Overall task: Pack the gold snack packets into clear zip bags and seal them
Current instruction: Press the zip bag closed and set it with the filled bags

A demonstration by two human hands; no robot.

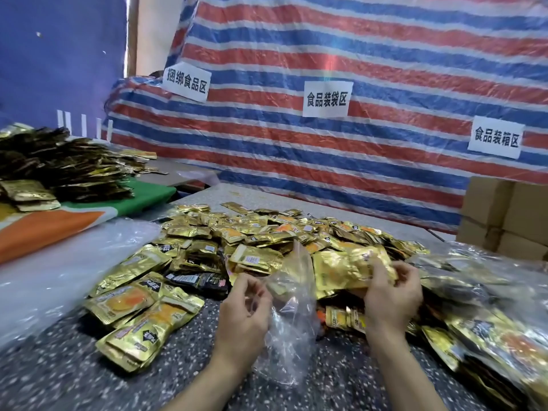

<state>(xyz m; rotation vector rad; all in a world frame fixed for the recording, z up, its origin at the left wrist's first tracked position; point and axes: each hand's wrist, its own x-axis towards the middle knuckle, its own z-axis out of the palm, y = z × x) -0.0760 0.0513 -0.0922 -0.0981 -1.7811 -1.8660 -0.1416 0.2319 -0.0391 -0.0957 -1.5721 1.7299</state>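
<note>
Head cam: our left hand (246, 310) pinches the edge of a crumpled clear zip bag (292, 321) over the speckled table (74, 381). Our right hand (393, 295) grips a stack of gold snack packets (350, 266) right beside it. The loose packet heap (261, 232) sits behind, and the filled bags (489, 292) are off to the right.

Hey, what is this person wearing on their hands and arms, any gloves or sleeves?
Nothing that shows. The left hand and right hand are bare, with no gloves, rings or watch visible. The forearms are bare too, and no sleeve comes into view.
</note>
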